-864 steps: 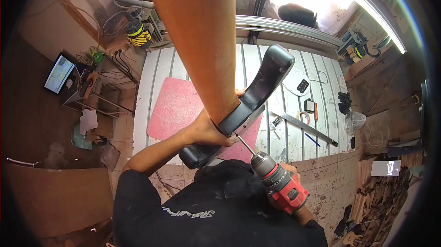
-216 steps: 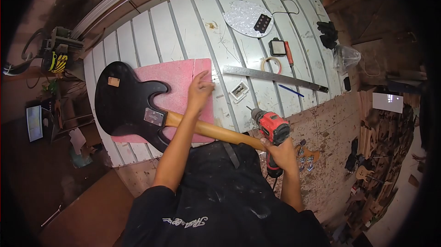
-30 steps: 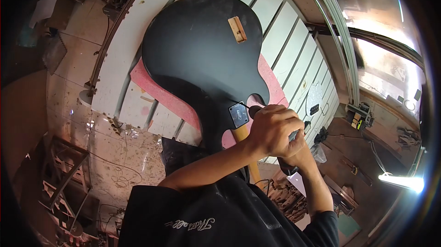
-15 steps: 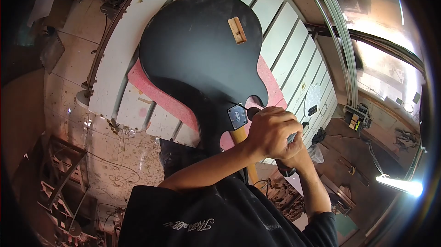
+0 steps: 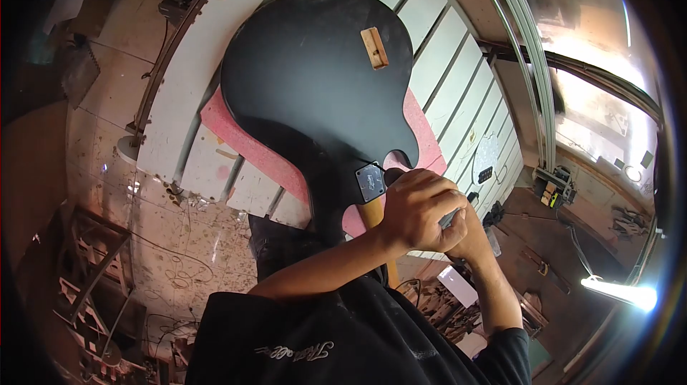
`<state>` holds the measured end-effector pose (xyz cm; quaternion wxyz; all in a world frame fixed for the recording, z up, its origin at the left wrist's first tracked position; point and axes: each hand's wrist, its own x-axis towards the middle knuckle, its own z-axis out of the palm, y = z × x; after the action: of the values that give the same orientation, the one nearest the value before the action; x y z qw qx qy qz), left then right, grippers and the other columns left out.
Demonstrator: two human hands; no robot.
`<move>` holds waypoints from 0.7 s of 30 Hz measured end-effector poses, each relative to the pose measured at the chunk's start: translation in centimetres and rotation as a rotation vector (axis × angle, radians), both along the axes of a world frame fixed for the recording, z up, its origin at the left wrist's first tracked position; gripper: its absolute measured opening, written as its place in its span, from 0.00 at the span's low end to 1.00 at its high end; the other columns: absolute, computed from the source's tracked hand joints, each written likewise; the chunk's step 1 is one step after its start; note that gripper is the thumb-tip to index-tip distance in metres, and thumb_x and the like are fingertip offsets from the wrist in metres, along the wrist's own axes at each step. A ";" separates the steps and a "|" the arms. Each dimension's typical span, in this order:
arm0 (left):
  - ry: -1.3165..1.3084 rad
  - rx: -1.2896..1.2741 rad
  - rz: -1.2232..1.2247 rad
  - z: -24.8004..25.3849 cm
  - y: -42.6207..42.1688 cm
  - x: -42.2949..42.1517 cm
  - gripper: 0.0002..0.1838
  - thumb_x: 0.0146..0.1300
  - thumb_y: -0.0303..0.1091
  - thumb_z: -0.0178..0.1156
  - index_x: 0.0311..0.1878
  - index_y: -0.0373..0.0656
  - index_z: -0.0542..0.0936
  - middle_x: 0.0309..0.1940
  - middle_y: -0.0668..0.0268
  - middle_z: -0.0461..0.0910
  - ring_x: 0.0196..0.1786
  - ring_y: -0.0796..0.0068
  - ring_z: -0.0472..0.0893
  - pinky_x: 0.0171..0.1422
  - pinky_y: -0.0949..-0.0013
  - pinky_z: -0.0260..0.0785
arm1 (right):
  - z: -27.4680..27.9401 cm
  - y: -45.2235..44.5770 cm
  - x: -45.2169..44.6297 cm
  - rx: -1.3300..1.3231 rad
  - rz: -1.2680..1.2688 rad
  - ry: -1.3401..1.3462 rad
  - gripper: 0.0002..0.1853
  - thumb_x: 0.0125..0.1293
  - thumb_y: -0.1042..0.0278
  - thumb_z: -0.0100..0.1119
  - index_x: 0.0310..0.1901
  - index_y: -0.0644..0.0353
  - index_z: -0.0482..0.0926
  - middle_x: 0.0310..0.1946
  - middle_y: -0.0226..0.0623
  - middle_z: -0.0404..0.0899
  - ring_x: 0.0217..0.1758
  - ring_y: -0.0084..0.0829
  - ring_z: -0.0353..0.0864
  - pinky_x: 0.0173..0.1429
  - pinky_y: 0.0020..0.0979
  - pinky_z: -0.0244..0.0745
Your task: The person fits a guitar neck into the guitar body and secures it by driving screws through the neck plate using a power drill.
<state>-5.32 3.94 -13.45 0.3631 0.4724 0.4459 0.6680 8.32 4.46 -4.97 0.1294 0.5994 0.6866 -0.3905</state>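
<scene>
A black electric guitar body (image 5: 308,77) lies back up, with a metal neck plate (image 5: 371,182) where the pale wooden neck (image 5: 373,212) joins it. My left hand (image 5: 424,207) is closed around a screwdriver (image 5: 392,174), whose thin shaft reaches the plate's upper corner. Most of its handle is hidden in the fingers. Against the far side of the left hand, my right hand (image 5: 461,233) is closed too, apparently on the handle's rear end. Its fingers are largely covered.
Pink foam (image 5: 257,149) lies under the guitar on a white slatted table (image 5: 458,77). A pale pickguard-like plate (image 5: 487,152) rests at the table's right. A lit tube lamp (image 5: 619,292) is at far right, and a metal frame (image 5: 93,285) stands at lower left.
The view has shifted slightly. Both hands stay on the screwdriver at the plate corner, with the right wrist turned a little. The guitar has not visibly moved on the foam.
</scene>
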 end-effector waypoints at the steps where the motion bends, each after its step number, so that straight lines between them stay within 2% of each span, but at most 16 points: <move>1: 0.002 -0.007 0.002 0.0 0.1 0.0 0.05 0.52 0.37 0.64 0.28 0.47 0.84 0.28 0.67 0.83 0.29 0.65 0.83 0.37 0.64 0.74 | -0.1 0.1 -0.1 0.048 -0.003 0.026 0.16 0.58 0.64 0.62 0.44 0.66 0.80 0.40 0.58 0.84 0.46 0.63 0.82 0.49 0.48 0.79; 2: 0.005 -0.012 -0.001 0.1 0.1 0.0 0.06 0.53 0.37 0.63 0.28 0.47 0.84 0.27 0.67 0.83 0.29 0.65 0.83 0.37 0.64 0.74 | -0.2 0.0 -0.2 0.099 -0.012 0.054 0.15 0.57 0.64 0.62 0.43 0.66 0.80 0.38 0.57 0.84 0.43 0.63 0.83 0.46 0.49 0.80; 5: 0.031 0.001 0.041 0.1 0.0 0.3 0.06 0.53 0.37 0.63 0.28 0.46 0.84 0.28 0.67 0.84 0.29 0.65 0.83 0.37 0.63 0.74 | 0.1 0.7 -0.4 0.048 0.062 -0.008 0.14 0.56 0.65 0.62 0.41 0.64 0.80 0.38 0.57 0.84 0.43 0.61 0.84 0.45 0.49 0.79; 6: 0.034 0.011 0.036 0.1 -0.1 0.4 0.06 0.53 0.37 0.63 0.28 0.46 0.84 0.28 0.67 0.84 0.29 0.65 0.83 0.37 0.63 0.74 | -0.1 0.8 -0.6 0.084 0.068 0.057 0.12 0.55 0.64 0.63 0.37 0.63 0.82 0.34 0.55 0.85 0.41 0.60 0.85 0.44 0.49 0.80; 7: 0.044 0.018 0.040 -0.1 -0.3 0.6 0.07 0.54 0.37 0.63 0.29 0.46 0.84 0.28 0.66 0.84 0.29 0.65 0.83 0.38 0.63 0.74 | -0.2 1.0 -0.3 0.097 0.064 0.060 0.12 0.55 0.64 0.63 0.37 0.63 0.82 0.34 0.55 0.85 0.41 0.60 0.85 0.44 0.49 0.80; 10: 0.072 0.056 0.061 0.2 -0.4 0.8 0.09 0.58 0.38 0.62 0.30 0.43 0.85 0.29 0.63 0.85 0.31 0.62 0.84 0.40 0.61 0.75 | -1.5 0.9 1.2 0.067 0.199 -0.027 0.13 0.55 0.58 0.62 0.27 0.62 0.82 0.26 0.52 0.84 0.36 0.59 0.85 0.41 0.50 0.80; 11: 0.081 0.074 0.077 0.0 -0.6 1.1 0.10 0.60 0.38 0.61 0.31 0.42 0.86 0.29 0.62 0.85 0.31 0.61 0.84 0.40 0.61 0.75 | -1.2 0.9 1.0 0.049 0.125 -0.048 0.14 0.56 0.58 0.61 0.28 0.63 0.82 0.28 0.53 0.85 0.36 0.59 0.85 0.41 0.50 0.79; 12: 0.092 0.083 0.010 -0.1 -1.0 1.0 0.12 0.62 0.39 0.61 0.36 0.40 0.86 0.34 0.58 0.86 0.35 0.56 0.85 0.44 0.58 0.76 | -1.2 0.8 1.1 0.079 0.128 0.015 0.15 0.55 0.58 0.62 0.30 0.64 0.83 0.28 0.55 0.85 0.36 0.58 0.85 0.41 0.49 0.80; 13: 0.113 0.104 0.008 -0.4 -1.4 0.7 0.12 0.62 0.39 0.61 0.36 0.40 0.86 0.34 0.58 0.86 0.35 0.56 0.85 0.44 0.58 0.76 | -1.3 0.8 1.2 0.107 0.132 0.080 0.15 0.54 0.58 0.63 0.31 0.65 0.83 0.28 0.56 0.84 0.36 0.58 0.86 0.40 0.49 0.80; 14: 0.035 0.106 -0.013 -0.9 -1.9 0.3 0.13 0.63 0.40 0.60 0.40 0.39 0.85 0.39 0.56 0.86 0.40 0.54 0.85 0.47 0.57 0.76 | -0.8 0.8 1.0 0.127 0.129 0.100 0.15 0.54 0.58 0.63 0.31 0.65 0.83 0.28 0.56 0.84 0.36 0.58 0.86 0.40 0.49 0.80; 15: -0.044 0.104 -0.036 -1.6 -2.5 0.0 0.15 0.63 0.40 0.60 0.45 0.39 0.85 0.44 0.55 0.86 0.45 0.51 0.85 0.50 0.55 0.76 | 0.1 0.7 0.7 0.032 0.062 0.005 0.16 0.54 0.59 0.65 0.33 0.67 0.83 0.28 0.57 0.84 0.35 0.56 0.86 0.41 0.47 0.80; 16: -0.080 -0.011 -0.033 -3.2 -3.5 -0.5 0.17 0.64 0.39 0.61 0.50 0.37 0.83 0.47 0.53 0.85 0.48 0.49 0.84 0.55 0.54 0.75 | 0.7 0.6 0.7 -0.065 -0.007 -0.090 0.17 0.53 0.59 0.66 0.35 0.68 0.83 0.28 0.57 0.84 0.34 0.54 0.87 0.41 0.45 0.81; 17: -0.114 -0.125 -0.030 -5.2 -4.5 -1.3 0.19 0.66 0.39 0.61 0.54 0.36 0.82 0.49 0.51 0.83 0.52 0.47 0.82 0.59 0.53 0.75 | 0.9 0.1 1.1 -0.048 -0.013 -0.072 0.17 0.53 0.59 0.66 0.35 0.68 0.83 0.28 0.57 0.84 0.34 0.54 0.87 0.41 0.45 0.81; 19: 0.388 -0.276 -0.011 -8.8 -6.0 -3.1 0.23 0.64 0.38 0.65 0.59 0.36 0.81 0.54 0.53 0.81 0.59 0.51 0.79 0.68 0.51 0.69 | 1.2 -1.4 2.0 -0.046 -0.210 -0.035 0.19 0.53 0.59 0.69 0.37 0.71 0.83 0.26 0.55 0.83 0.31 0.49 0.87 0.41 0.42 0.81; 20: 0.404 -0.268 -0.016 -9.3 -6.5 -3.4 0.23 0.64 0.38 0.65 0.59 0.36 0.81 0.54 0.53 0.81 0.59 0.51 0.79 0.68 0.51 0.69 | 1.9 -2.1 2.5 -0.043 -0.280 -0.007 0.19 0.53 0.59 0.70 0.36 0.71 0.82 0.25 0.51 0.82 0.29 0.43 0.85 0.41 0.40 0.80; 21: 0.627 -0.259 -0.065 -9.8 -7.0 -3.7 0.23 0.64 0.39 0.66 0.59 0.39 0.82 0.56 0.55 0.80 0.64 0.52 0.76 0.72 0.50 0.66 | 2.5 -2.9 3.0 -0.038 -0.291 0.008 0.19 0.53 0.59 0.70 0.36 0.71 0.82 0.25 0.51 0.82 0.29 0.43 0.85 0.41 0.40 0.80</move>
<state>-9.01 -3.04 -23.23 0.2864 0.6185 0.6017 0.4164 11.37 1.51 -2.50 0.0802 0.6885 0.5856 -0.4203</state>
